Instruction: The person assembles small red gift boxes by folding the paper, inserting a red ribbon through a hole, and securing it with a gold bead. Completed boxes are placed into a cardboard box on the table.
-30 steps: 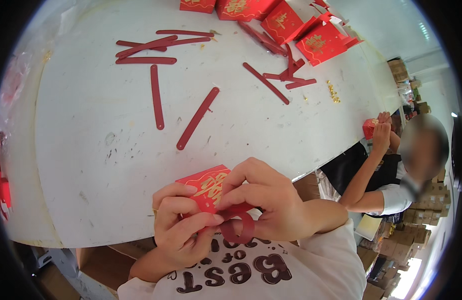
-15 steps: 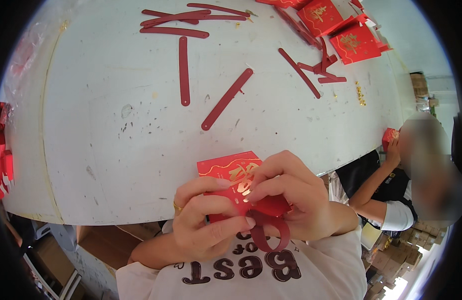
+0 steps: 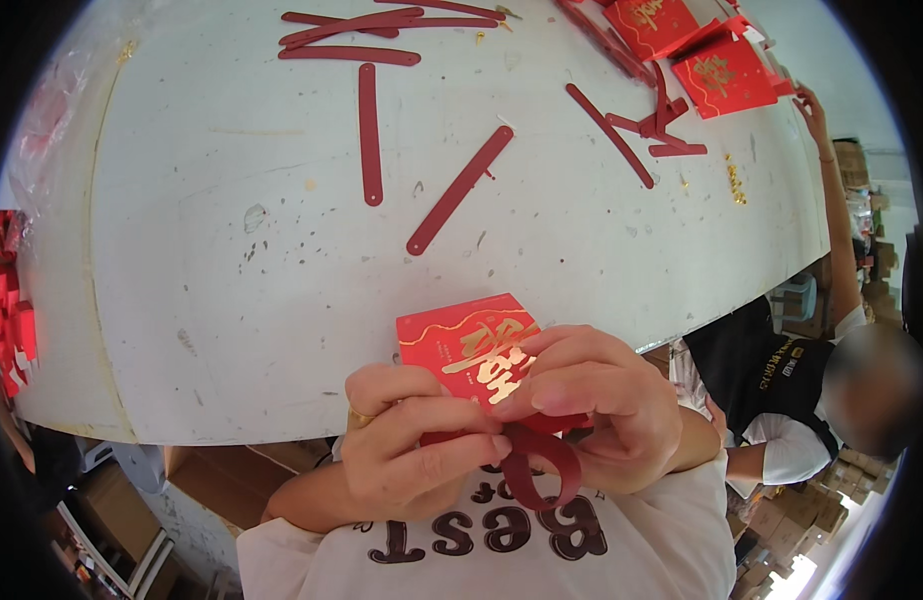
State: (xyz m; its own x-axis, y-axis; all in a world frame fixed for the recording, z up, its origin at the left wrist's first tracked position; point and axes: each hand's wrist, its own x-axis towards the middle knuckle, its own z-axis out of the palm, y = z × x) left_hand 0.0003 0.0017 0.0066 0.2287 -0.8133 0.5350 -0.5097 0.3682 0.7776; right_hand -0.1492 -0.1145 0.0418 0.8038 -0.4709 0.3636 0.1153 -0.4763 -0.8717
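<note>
Left fingers: the left hand [image 3: 407, 445] is curled with little gap between its digits, thumb and forefinger closed on the near edge of the red box [image 3: 447, 335], right where the strap meets it; a gold ring [image 3: 360, 414] sits on one finger.
Right fingers: the right hand [image 3: 607, 405] is bent inward, thumb and forefinger drawn together at the gold print, grasping the box from its other side; whether those tips also pinch the strap cannot be told.
Gap between hands: narrow; the two sets of fingertips nearly meet over the box.
Red box: between both hands, its printed face reaching out past the fingertips toward the table [image 3: 282, 330]; tilted, bright red, with a wavy gold line and large shiny gold characters, partly covered by the fingers.
Dark red strap: the strap [image 3: 564, 478] is bent into a round loop just below the fingertips, on the body side, in front of the white shirt [image 3: 642, 540]; its ends are hidden.
Loose straps: beyond the fingertips, flat ones [image 3: 460, 190] lie singly and in overlapping groups.
Finished-looking boxes: more red boxes [image 3: 725, 78] stand farther out, beyond the right fingers.
Gold bits: small pieces [image 3: 736, 180] lie in a row nearer than those boxes.
</note>
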